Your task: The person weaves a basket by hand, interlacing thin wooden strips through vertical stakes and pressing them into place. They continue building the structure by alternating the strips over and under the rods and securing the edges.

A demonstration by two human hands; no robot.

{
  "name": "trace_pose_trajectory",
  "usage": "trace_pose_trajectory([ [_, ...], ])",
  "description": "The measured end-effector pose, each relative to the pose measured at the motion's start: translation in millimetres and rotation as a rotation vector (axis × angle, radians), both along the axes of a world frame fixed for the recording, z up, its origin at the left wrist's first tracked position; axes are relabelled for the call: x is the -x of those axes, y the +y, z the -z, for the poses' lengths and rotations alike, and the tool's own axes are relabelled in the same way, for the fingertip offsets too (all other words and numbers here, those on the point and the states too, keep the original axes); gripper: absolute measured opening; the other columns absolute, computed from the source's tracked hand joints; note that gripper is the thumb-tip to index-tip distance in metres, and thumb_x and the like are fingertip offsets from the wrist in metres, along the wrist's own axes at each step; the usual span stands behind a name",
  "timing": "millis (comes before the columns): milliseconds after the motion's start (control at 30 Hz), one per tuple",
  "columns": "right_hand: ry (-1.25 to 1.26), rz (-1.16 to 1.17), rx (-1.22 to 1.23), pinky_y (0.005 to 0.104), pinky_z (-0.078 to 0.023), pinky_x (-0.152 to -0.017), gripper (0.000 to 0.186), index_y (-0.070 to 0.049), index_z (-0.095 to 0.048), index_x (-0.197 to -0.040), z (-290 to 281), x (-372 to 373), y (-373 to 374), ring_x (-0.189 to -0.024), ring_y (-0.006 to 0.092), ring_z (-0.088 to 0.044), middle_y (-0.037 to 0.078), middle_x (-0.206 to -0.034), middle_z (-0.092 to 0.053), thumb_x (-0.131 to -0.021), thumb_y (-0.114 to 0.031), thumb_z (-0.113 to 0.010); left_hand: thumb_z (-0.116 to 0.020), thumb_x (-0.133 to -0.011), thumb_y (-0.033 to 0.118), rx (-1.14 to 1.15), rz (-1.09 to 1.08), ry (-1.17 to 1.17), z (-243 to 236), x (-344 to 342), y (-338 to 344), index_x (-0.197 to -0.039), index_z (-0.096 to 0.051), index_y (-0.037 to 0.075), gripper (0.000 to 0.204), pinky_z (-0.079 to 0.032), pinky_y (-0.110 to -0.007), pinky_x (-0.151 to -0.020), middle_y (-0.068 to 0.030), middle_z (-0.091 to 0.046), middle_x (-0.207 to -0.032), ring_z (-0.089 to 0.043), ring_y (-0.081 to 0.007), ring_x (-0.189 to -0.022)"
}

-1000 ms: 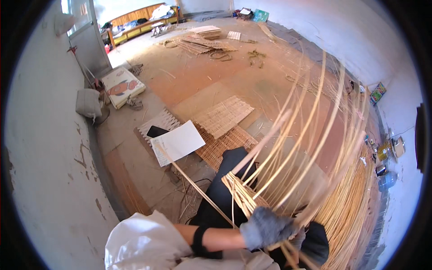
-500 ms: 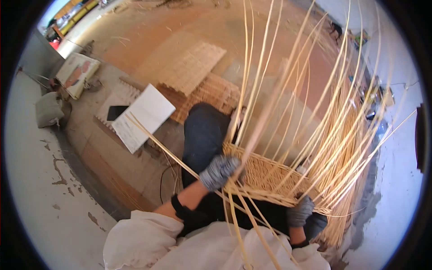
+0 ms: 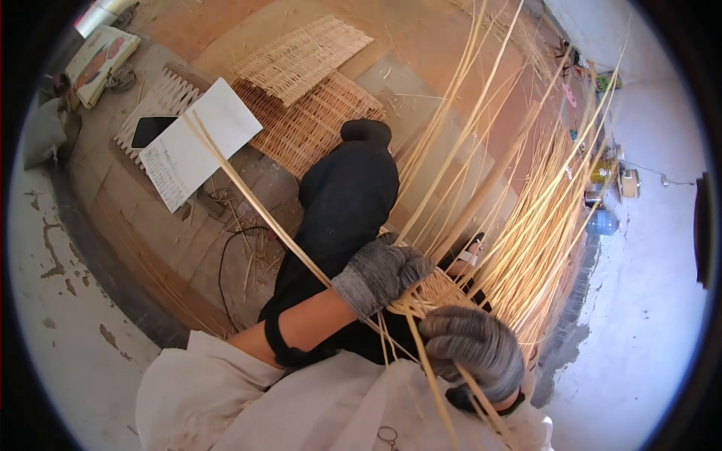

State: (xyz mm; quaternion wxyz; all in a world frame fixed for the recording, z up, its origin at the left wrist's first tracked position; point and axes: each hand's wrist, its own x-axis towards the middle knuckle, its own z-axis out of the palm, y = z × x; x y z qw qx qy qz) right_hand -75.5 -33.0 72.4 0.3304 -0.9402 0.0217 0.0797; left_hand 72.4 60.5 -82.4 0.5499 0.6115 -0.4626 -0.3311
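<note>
A part-woven wicker basket (image 3: 438, 292) lies across my lap, mostly hidden behind my hands, with long pale rods rising from it. My left hand (image 3: 385, 275), in a grey knit glove, is closed around wicker rods at the basket's near edge. Several long rods (image 3: 259, 207) run from beneath it toward the upper left. Just to its right, my right hand (image 3: 474, 347), gloved alike, has its fingers curled round wicker rods that come out below it toward my shirt. The exact grip inside each fist is hidden.
A thick bundle of wicker rods (image 3: 538, 240) spreads on the right, by the wall. Two woven panels (image 3: 304, 56) lie overlapped ahead. A written paper sheet (image 3: 201, 143) and a black phone (image 3: 153, 131) lie left. A plastic bottle (image 3: 602, 222) stands at the right wall.
My right hand has moved left from the basket's right end to beside my left hand, and now grips rods. The basket has turned, and more of it is hidden. The view has shifted.
</note>
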Motion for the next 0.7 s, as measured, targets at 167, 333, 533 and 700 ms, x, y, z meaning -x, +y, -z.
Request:
trace_pose_trajectory([
  [167,0.05,0.804,-0.653,0.029,-0.055,-0.074,0.02,0.001,-0.06,-0.101,21,13,22,-0.089,0.0227,-0.065,0.016,-0.102,-0.063,-0.081,-0.005,-0.062,-0.052,-0.091,0.035,-0.195,-0.066,-0.266,-33,-16,-3,-0.098,-0.062,-0.002,0.039,-0.052,-0.033,-0.071,-0.012,-0.065,-0.085,-0.063,-0.0306,-0.075],
  [333,-0.069,0.771,-0.888,0.028,-0.055,-0.075,0.019,0.004,-0.058,-0.098,23,21,24,-0.091,0.0229,-0.064,0.02,-0.108,-0.06,-0.08,0.001,-0.061,-0.047,-0.093,0.041,-0.289,0.181,0.946,-45,-27,-43,-0.1,-0.059,0.001,0.043,-0.053,-0.033,-0.056,-0.0115,-0.063,-0.072,-0.062,-0.0247,-0.061],
  [533,-0.078,-0.049,-0.412,0.0378,-0.052,-0.076,0.022,-0.001,-0.056,-0.087,22,-11,-17,-0.091,0.0345,-0.061,0.02,-0.101,-0.057,-0.071,-0.006,-0.071,-0.039,-0.095,0.047,-0.522,0.026,1.251,-53,-21,-62,-0.08,-0.051,0.009,0.042,-0.041,-0.03,-0.037,-0.0022,-0.047,-0.055,-0.043,-0.0163,-0.04],
  [700,-0.485,0.091,-0.332,0.0409,-0.052,-0.077,0.024,-0.003,-0.055,-0.09,60,8,8,-0.093,0.0371,-0.06,0.019,-0.101,-0.057,-0.069,-0.007,-0.066,-0.041,-0.094,0.048,-0.49,-0.364,1.063,-68,-6,-56,-0.076,-0.055,0.01,0.044,-0.034,-0.025,-0.032,-0.0018,-0.047,-0.051,-0.041,-0.0131,-0.035],
])
